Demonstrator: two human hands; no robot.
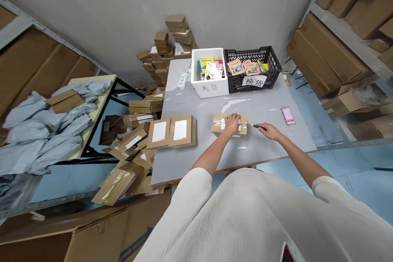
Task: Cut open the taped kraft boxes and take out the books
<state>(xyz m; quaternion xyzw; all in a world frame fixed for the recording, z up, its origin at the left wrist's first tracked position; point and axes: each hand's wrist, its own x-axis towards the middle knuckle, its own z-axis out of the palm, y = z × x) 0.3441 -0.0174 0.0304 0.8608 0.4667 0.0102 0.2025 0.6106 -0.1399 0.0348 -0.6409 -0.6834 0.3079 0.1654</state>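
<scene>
Currently, a brown rectangular cardboard box (217, 124) is touched by the outspread left hand (232, 123); at its three o'clock, a thin black-handled tool (254, 125) is gripped by the right hand (269, 131).

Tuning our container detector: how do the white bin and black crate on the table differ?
Walls: the white bin is solid-sided; the black crate is open lattice.
Width: the crate looks wider than the bin.
Writing: the bin's is directly on its front wall; the crate's is on a white sheet at its front.
Shared: both are open-topped, hold printed items and stand on the table.
</scene>
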